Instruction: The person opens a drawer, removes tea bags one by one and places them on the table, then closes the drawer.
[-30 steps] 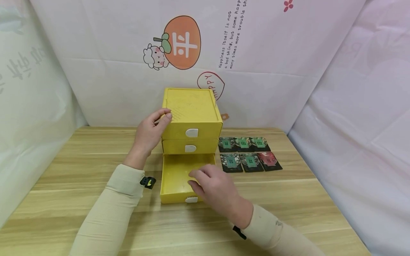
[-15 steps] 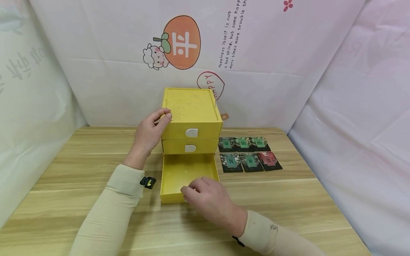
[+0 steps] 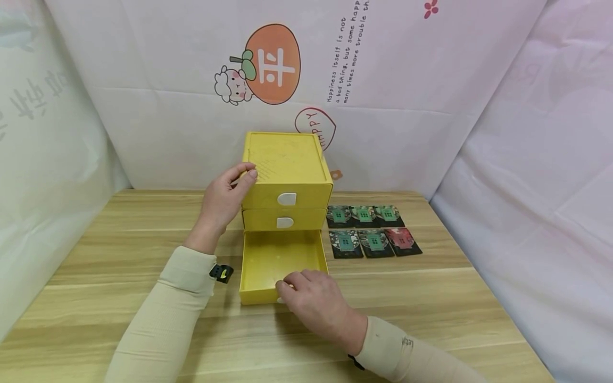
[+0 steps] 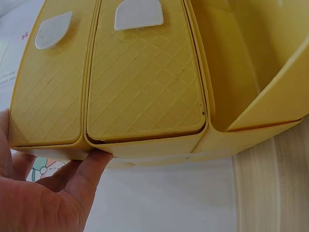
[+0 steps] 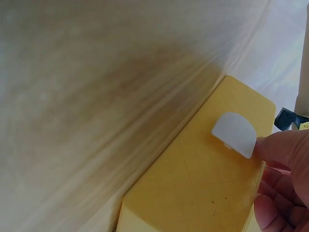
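A yellow cabinet (image 3: 287,157) of stacked drawers stands on the table, its bottom drawer (image 3: 254,297) pulled out and bare inside. My left hand (image 3: 221,199) grips the cabinet's upper left front corner, thumb on top. In the left wrist view, my left fingers (image 4: 91,174) lie against the cabinet's side, and the upper two drawers are closed. My right hand (image 3: 321,303) pinches the rim of the bottom drawer's front wall. In the right wrist view, my thumb (image 5: 277,147) touches beside the white drawer handle (image 5: 235,134), with the other fingers curled behind the rim.
Right of the cabinet, several dark picture cards lie in two rows, most with green middles and one red card (image 3: 402,240). The wooden table (image 3: 134,239) is enclosed by white printed cloth (image 3: 182,69) at the back and both sides.
My right hand has come down from above the open drawer to its front rim and taken hold there. The left hand, the cabinet and the cards have stayed in place.
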Demonstrator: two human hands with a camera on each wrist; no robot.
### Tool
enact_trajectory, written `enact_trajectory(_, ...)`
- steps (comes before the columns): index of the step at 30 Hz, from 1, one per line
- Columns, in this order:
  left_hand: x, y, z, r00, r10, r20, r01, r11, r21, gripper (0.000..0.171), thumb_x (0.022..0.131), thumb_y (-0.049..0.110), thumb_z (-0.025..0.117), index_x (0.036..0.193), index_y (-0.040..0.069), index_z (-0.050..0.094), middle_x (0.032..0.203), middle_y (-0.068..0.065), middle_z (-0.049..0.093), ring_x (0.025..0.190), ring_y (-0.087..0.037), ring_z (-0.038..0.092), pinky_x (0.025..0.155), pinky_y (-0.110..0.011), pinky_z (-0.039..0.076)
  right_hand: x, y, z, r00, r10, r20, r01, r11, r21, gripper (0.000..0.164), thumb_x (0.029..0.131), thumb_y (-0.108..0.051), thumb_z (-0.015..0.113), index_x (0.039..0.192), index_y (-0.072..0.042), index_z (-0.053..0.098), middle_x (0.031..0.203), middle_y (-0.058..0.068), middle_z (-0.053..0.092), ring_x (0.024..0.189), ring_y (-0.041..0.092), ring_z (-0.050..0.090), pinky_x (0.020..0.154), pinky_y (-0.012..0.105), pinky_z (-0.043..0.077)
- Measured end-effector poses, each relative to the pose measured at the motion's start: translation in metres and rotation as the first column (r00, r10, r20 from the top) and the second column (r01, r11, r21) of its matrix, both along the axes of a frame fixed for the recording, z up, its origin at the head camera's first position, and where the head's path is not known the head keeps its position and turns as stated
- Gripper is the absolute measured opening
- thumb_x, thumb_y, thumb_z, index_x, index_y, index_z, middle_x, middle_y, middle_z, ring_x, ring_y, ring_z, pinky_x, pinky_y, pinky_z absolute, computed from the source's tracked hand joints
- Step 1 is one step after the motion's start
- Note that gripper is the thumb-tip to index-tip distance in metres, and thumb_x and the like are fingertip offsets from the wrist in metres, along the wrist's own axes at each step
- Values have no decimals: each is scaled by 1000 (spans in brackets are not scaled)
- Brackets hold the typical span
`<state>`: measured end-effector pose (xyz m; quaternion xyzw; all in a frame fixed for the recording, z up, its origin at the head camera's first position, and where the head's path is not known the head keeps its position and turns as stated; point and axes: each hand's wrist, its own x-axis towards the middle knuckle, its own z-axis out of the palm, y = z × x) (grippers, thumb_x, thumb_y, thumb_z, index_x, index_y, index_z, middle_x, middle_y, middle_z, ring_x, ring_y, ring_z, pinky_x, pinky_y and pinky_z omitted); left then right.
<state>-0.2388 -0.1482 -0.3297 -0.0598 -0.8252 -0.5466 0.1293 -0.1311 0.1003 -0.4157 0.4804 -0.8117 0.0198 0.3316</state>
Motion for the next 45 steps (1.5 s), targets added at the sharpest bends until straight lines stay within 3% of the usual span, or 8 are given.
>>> enact_trajectory(5,0,0,0,1000,-4,-1,4,1000,4,56,103,61,54,145,25,63,153,-1,57,140,-29,54,111,-54,47,1,1,0,1000,14,-6,-14,1000,3,18,107,-13,57,101,-14,74,94,1,72,76,14,68,66,27,60)
enact_trajectory(16,0,0,-1,1000,-10,5,10,1000,3,58,102,63,54,145,25,62,153,-1,56,140,-29,54,111,-55,47,3,-2,-3,996,57,-68,-58,998,-7,30,93,1,45,86,-17,69,84,-2,64,69,13,62,57,23,55)
enact_trajectory(25,0,0,-1,1000,-16,5,16,1000,8,57,103,62,54,144,25,63,150,-2,60,139,-30,56,111,-55,47,9,-2,-2,1000,-12,-2,12,993,119,12,90,-7,69,89,-17,74,80,-3,68,65,11,64,55,26,56)
enact_trajectory(31,0,0,-1,1000,-16,8,16,1000,2,57,102,63,54,145,26,62,152,-1,58,139,-30,55,111,-55,47,10,-3,-2,999,-50,9,48,984,174,14,90,-5,69,86,-18,72,77,-3,65,64,10,63,54,26,55)
enact_trajectory(37,0,0,-1,1000,-15,13,15,1000,3,57,102,63,54,145,26,62,152,-1,58,139,-30,55,111,-56,47,9,-4,-1,999,-51,20,47,986,161,27,87,5,53,77,-17,65,72,-2,61,59,10,56,49,25,49)
enact_trajectory(42,0,0,-1,1000,-15,12,15,1000,1,57,102,63,54,145,26,62,151,-2,59,139,-30,55,110,-56,47,4,-6,1,998,-60,-8,61,992,113,42,84,10,27,66,-18,54,63,-3,53,53,8,43,43,21,36)
enact_trajectory(45,0,0,-1,1000,-14,14,14,1000,0,58,102,64,53,145,26,62,152,-1,58,139,-30,55,110,-56,47,0,-7,3,997,-64,-31,67,994,86,45,82,11,21,63,-18,50,61,-3,49,52,7,36,43,20,27)
